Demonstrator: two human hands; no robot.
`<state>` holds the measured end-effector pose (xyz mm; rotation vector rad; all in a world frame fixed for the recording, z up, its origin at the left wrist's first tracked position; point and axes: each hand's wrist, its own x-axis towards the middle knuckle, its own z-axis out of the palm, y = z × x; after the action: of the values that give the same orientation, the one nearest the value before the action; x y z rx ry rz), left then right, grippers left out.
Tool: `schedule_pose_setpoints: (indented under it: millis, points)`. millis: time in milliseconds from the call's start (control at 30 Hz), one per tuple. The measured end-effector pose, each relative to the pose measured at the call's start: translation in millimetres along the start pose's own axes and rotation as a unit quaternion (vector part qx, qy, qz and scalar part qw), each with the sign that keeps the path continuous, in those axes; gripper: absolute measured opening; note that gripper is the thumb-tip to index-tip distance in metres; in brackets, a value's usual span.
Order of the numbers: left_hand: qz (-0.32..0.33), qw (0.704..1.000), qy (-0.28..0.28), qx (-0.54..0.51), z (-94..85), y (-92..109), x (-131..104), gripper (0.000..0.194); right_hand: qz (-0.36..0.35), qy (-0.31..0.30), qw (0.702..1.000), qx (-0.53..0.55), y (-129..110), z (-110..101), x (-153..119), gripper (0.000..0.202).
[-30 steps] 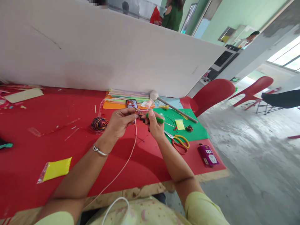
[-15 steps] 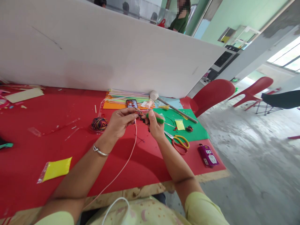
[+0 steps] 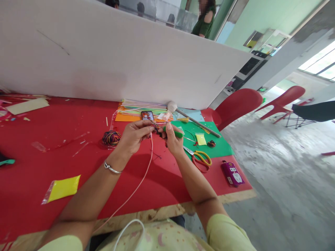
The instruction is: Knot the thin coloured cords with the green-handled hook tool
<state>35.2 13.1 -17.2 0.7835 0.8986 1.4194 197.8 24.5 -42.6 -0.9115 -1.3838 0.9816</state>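
Observation:
My left hand [image 3: 133,137] is closed, pinching a small piece of dark multicoloured yarn work [image 3: 157,128] between thumb and fingers. Wrapped round a green-handled crochet hook [image 3: 178,133], my right hand [image 3: 172,141] meets the left one at the yarn; the hook's tip is too small to make out. To the left lies a ball of multicoloured yarn [image 3: 111,138]. Just beyond my fingers a phone [image 3: 147,115] shows a lit picture. A pink cable [image 3: 142,177] runs from below my left fingertips towards my lap.
Scissors [image 3: 201,162] with red and yellow handles lie right of my hands, partly on a green sheet [image 3: 222,148]. A purple packet [image 3: 232,173] is near the table's right end. A yellow packet [image 3: 64,188] lies at left. A white partition [image 3: 104,62] stands behind.
My hands, the yarn work and the hook stay almost in the same place. Behind the partition, a person in green has shifted slightly right, and a red item there is out of sight.

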Motion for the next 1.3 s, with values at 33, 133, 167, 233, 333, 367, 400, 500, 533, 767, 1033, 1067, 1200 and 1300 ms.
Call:
schedule_pose_setpoints:
  millis: [33, 133, 167, 233, 333, 367, 400, 500, 533, 767, 1033, 1067, 1200, 1300]
  points:
    - [0.001, 1.0, 0.001, -0.001, 0.2, 0.2, -0.2, 0.026, -0.002, 0.0, 1.0, 0.004, -0.2, 0.2, -0.1, 0.062]
    - [0.003, 1.0, -0.001, 0.0, 0.4, 0.1, -0.1, 0.025, 0.001, 0.0, 1.0, -0.003, -0.3, 0.5, -0.3, 0.064]
    - [0.003, 1.0, -0.002, 0.0, 0.1, -0.2, 0.2, 0.025, 0.005, 0.001, 1.0, -0.009, -0.2, 0.5, -0.3, 0.065]
    - [0.003, 1.0, -0.002, -0.001, -0.6, -1.2, 1.1, 0.025, 0.012, 0.002, 1.0, -0.02, 0.0, 0.2, -0.2, 0.067]
    - [0.0, 1.0, 0.002, -0.003, -1.6, -2.4, 1.8, 0.026, 0.013, 0.004, 1.0, -0.021, 0.4, -0.3, 0.1, 0.067]
    - [-0.001, 1.0, 0.003, -0.003, -1.7, -2.4, 1.7, 0.027, 0.012, 0.005, 1.0, -0.019, 0.5, -0.4, 0.3, 0.067]
    - [-0.001, 1.0, 0.005, -0.004, -1.7, -2.2, 1.4, 0.028, 0.011, 0.005, 1.0, -0.017, 0.6, -0.4, 0.4, 0.066]
    - [-0.004, 1.0, 0.007, -0.006, -0.6, -0.7, 0.3, 0.029, 0.011, 0.004, 1.0, -0.021, 1.1, 0.1, 0.8, 0.068]
    - [-0.004, 1.0, 0.006, -0.006, -0.1, -0.2, 0.0, 0.03, 0.011, 0.003, 1.0, -0.023, 1.3, 0.3, 0.8, 0.068]
    - [0.013, 1.0, 0.012, -0.017, 2.1, 1.7, -1.0, 0.031, 0.001, -0.021, 1.0, -0.019, 0.2, -1.8, 0.2, 0.064]
    - [-0.006, 1.0, -0.019, -0.011, -3.0, -3.3, 0.5, 0.029, 0.012, -0.055, 0.998, -0.014, -4.3, -2.3, -3.5, 0.061]
    - [-0.014, 1.0, -0.02, -0.012, -3.1, -3.4, 0.3, 0.03, 0.016, -0.044, 0.999, -0.012, -3.7, -1.3, -3.3, 0.061]
    - [-0.012, 1.0, -0.011, -0.011, -2.4, -3.4, -0.4, 0.03, 0.027, -0.017, 0.999, -0.011, 0.1, 1.1, 0.3, 0.063]
    - [0.032, 0.999, 0.018, 0.011, -1.7, -6.1, 0.6, 0.027, 0.03, -0.036, 0.999, -0.006, 2.1, -0.3, 4.5, 0.062]
